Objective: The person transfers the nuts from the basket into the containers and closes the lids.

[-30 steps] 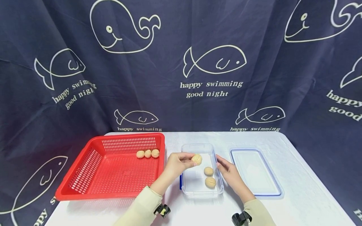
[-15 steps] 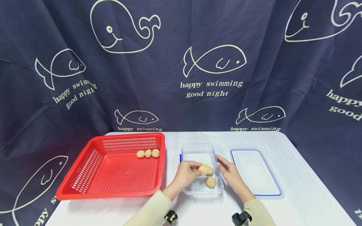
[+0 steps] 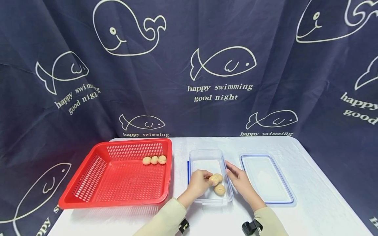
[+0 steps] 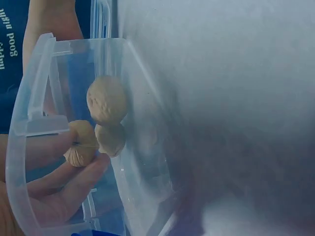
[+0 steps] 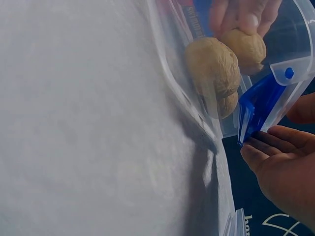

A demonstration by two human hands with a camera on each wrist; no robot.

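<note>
L hand (image 3: 198, 184) is pinching a walnut (image 4: 81, 142) betw. thumb & fingers, down inside the clear box (image 3: 205, 151). R hand (image 3: 240, 182) isn't gripping anything afaict: fingers are lying loosely extended vs. the box's R side, at the blue latch (image 5: 261, 103). Two more walnuts, a far one (image 3: 220, 177) & a near one (image 3: 220, 189), are sitting in the box by that side; the pinched one is overlapping the far one in view, so can't tell if they're touching. To do it well, L hand should prob. be setting its walnut right on the floor before releasing, b/c round things may roll; R hand should be bracing lightly, w/o shoving. Further out, the blue-edged lid (image 3: 267, 180) is lying flat to the R, & the red basket (image 3: 127, 183), w/ 3 walnuts (image 3: 154, 160) in its far R corner, is standing L. A navy curtain (image 3: 165, 82) is hanging behind.
</note>
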